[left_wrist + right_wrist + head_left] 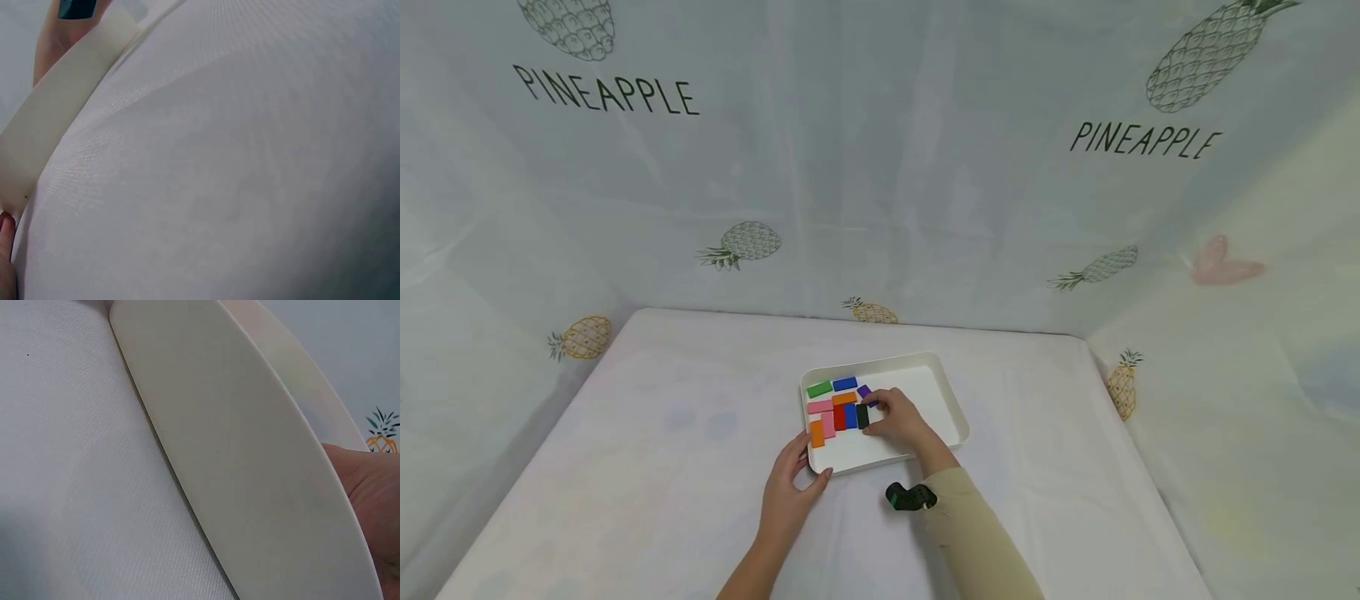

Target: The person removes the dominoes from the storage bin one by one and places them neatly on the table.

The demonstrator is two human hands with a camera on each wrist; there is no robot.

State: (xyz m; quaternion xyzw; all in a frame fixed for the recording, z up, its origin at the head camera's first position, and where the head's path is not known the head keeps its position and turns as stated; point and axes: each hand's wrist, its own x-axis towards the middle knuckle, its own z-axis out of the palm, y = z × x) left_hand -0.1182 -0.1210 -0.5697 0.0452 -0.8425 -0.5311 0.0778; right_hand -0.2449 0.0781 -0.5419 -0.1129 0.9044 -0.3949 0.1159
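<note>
A dark wrist device (911, 497) sits at the sleeve (973, 533) of the right arm. The left hand (787, 481), thumb spread well apart from its bent fingers, holds the near left corner of a white tray (934, 404) on a white-covered table (700, 467). Inside the tray, the right hand (898, 418) pinches a black block (862, 417) end to end between thumb and fingers, just beside a blue block (851, 416). Behind, a cloth backdrop (880, 167) reads "PINEAPPLE" at left and again at right, under pineapple drawings (1206, 58).
</note>
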